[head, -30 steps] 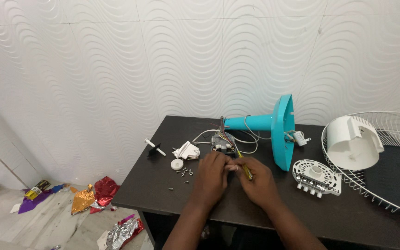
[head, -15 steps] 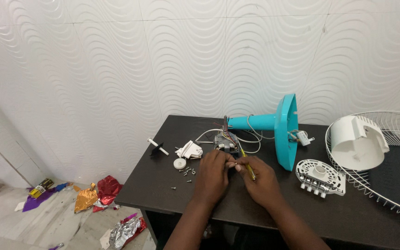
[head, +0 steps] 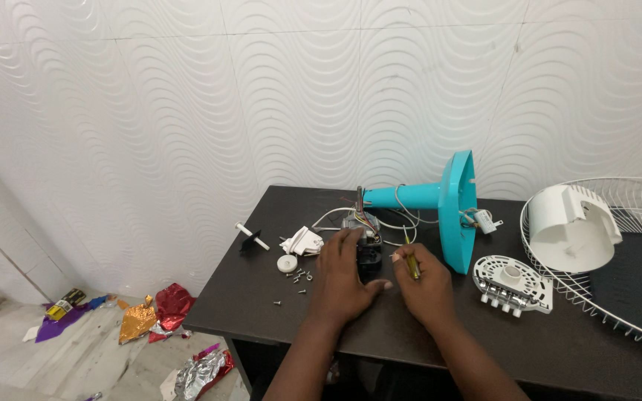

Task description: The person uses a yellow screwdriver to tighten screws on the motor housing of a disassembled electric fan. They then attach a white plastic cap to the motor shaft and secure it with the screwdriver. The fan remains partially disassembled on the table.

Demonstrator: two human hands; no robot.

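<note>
Two hands work at the middle of the dark surface in the head view: the left hand lies over a small motor with its fingers curled on the black part, and the right hand has its fingers closed round a yellow screwdriver. Loose screws lie just beside the left hand, so a sweep of the wrist could knock them to the floor. The screwdriver could also slip onto the wires near the teal stand.
</note>
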